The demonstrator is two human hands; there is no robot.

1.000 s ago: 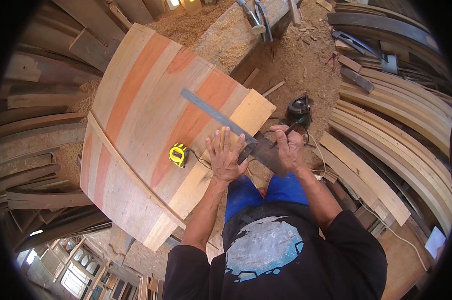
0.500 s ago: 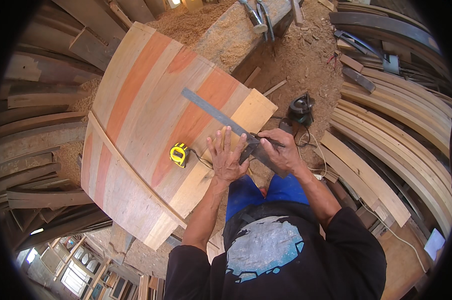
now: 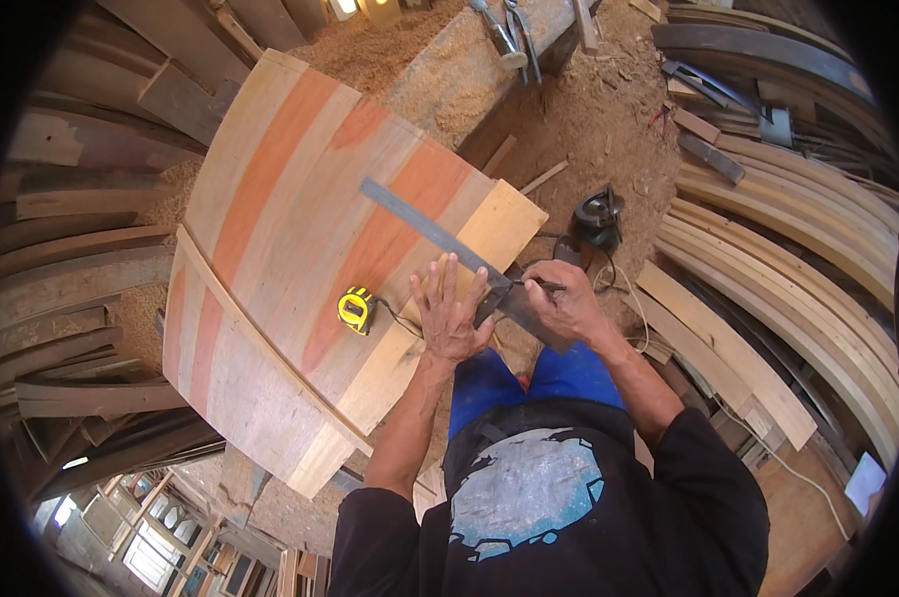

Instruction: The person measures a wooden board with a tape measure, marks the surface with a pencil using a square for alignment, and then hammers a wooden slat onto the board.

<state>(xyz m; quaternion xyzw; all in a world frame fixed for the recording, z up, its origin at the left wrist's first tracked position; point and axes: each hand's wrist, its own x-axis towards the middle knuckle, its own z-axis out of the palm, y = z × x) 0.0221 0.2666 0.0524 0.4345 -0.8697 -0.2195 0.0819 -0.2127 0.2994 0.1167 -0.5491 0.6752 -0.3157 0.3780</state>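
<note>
A wide panel [image 3: 280, 259] of joined pale and reddish boards lies in front of me. Across its near right part rests a long grey metal square [image 3: 410, 214], whose end reaches past the panel's edge toward my lap. My left hand [image 3: 452, 316] presses flat beside the square with fingers spread, fingertips at its blade. In my right hand [image 3: 567, 303] a slim dark pencil [image 3: 544, 285] is pinched, its tip close to the square near the panel edge. Left of my left hand sits a yellow and black tape measure [image 3: 354, 309] with a dark strap.
A narrow wooden strip [image 3: 261, 333] crosses the panel's left part. Beyond the right edge, a dark corded power tool [image 3: 597, 217] stands on the sawdust-covered floor. Long planks [image 3: 788, 298] are stacked at right, more boards [image 3: 91, 259] at left. Hand tools [image 3: 514, 40] lie on a far beam.
My right hand has tilted slightly, and the pencil tip has shifted a little toward me and to the right. My left hand and the square stay almost still.
</note>
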